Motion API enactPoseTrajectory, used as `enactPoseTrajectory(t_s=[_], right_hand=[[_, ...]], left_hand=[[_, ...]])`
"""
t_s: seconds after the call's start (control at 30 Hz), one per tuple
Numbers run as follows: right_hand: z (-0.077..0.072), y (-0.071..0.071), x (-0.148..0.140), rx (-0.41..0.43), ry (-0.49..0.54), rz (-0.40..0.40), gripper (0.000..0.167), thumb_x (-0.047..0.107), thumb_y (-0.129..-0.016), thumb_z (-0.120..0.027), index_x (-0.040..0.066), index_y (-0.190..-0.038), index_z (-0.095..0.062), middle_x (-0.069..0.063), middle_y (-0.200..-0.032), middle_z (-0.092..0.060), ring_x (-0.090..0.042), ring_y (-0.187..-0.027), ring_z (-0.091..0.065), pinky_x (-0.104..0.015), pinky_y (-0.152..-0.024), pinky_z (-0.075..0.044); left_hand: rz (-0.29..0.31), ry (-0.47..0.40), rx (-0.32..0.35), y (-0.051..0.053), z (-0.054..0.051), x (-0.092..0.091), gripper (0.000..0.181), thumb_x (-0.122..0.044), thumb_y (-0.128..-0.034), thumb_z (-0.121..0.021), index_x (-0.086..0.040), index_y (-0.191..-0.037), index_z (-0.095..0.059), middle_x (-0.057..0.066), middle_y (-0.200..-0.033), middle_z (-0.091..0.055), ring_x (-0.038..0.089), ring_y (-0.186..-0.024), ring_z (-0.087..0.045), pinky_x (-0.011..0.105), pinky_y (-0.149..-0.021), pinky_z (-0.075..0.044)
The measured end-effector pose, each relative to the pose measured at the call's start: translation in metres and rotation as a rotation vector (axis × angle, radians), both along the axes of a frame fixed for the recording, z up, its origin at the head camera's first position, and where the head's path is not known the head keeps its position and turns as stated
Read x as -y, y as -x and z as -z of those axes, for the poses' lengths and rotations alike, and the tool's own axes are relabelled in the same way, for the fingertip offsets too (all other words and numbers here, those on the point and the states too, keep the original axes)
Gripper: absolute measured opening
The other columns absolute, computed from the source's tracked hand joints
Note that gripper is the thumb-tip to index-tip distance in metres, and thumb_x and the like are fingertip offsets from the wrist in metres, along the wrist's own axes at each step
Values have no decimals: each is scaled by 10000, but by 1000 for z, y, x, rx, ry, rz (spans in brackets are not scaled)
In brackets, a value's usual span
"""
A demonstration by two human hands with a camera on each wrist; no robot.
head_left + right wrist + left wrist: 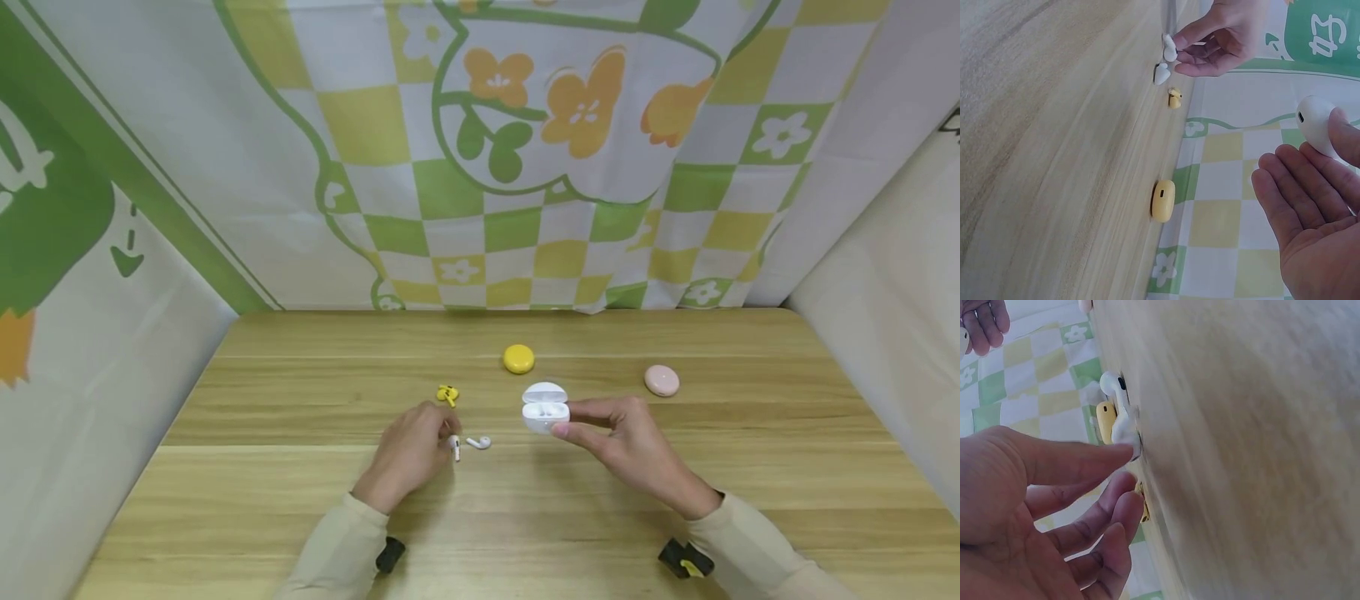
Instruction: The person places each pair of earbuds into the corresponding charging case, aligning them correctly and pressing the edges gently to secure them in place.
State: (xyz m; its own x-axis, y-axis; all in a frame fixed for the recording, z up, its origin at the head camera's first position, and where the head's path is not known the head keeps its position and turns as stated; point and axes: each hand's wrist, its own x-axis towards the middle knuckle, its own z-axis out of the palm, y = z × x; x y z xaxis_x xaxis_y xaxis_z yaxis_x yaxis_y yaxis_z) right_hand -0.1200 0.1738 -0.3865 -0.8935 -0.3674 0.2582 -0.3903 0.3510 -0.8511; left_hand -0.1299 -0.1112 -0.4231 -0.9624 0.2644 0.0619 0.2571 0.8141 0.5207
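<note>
My left hand (412, 450) (1054, 506) pinches one white earbud (455, 448) (1125, 434) (1169, 50) between thumb and fingertips, low over the table. Just right of it in the head view, a second white earbud (480, 442) (1162, 74) lies on the wood. My right hand (637, 446) (1316, 206) grips a round white case (546, 417) (1316, 125) by its side, raised above the table. The case's lid is up and the inside faces me; its slots are too small to make out clearly.
Yellow earbuds (447, 395) (1175, 98) lie beyond my left hand. A closed yellow case (518, 359) (1163, 201) stands behind the white one, and a closed pink case (662, 381) lies to the right. Patterned cloth (525, 225) hangs at the table's (300, 358) back edge.
</note>
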Motion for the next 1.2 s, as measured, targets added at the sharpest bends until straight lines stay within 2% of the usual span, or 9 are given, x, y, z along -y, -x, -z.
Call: enactPoseTrajectory(t_s=[0.17, 0.37, 0.47, 0.7, 0.93, 1.2], right_hand=[[0, 0, 0, -7, -5, 5, 192, 96, -881, -793, 24, -1058, -788, -66, -1073, -756, -175, -1035, -704, -384, -867, -569], [-1, 0, 1, -11, -6, 7, 190, 89, -877, -795, 20, -1055, -788, -63, -1066, -758, -172, -1032, -705, -385, -872, -568], [0, -1, 1, -12, -5, 5, 189, 87, -875, -797, 23, -1053, -789, -62, -1070, -758, -171, -1032, -705, -377, -873, -567], [0, 0, 1, -13, -3, 0, 189, 88, -878, -795, 22, -1054, -789, -66, -1073, -757, -173, -1035, -705, -380, -875, -566], [1, 0, 2, -14, 0, 4, 187, 74, -871, -798, 10, -1046, -787, -89, -1062, -757, -191, -1022, -709, -345, -859, -572], [1, 0, 1, -26, -7, 2, 191, 74, -869, -799, 12, -1050, -786, -79, -1066, -756, -194, -1028, -709, -353, -867, -571]], left_hand=[[-13, -4, 13, 0, -2, 1, 171, 33, -823, -758, -70, -959, -749, 41, -893, -664, 195, -819, -618, 400, -699, -530], [36, 20, 63, 0, -3, 4, 143, -15, -856, -771, -56, -992, -754, 51, -925, -657, 182, -824, -606, 390, -719, -531], [50, 22, 66, -1, -4, 4, 144, -21, -856, -776, -48, -996, -753, 58, -925, -657, 186, -829, -610, 401, -724, -536], [17, 22, 67, -2, -7, 2, 90, -43, -847, -776, -69, -925, -741, 11, -849, -609, 148, -763, -551, 366, -660, -495], [3, 40, 55, -1, -6, 1, 120, 3, -825, -784, -103, -848, -735, 2, -857, -657, 170, -809, -616, 396, -686, -530], [-6, 37, 14, -1, -3, 2, 202, 81, -804, -724, -85, -912, -764, 28, -866, -670, 202, -828, -635, 401, -701, -536]])
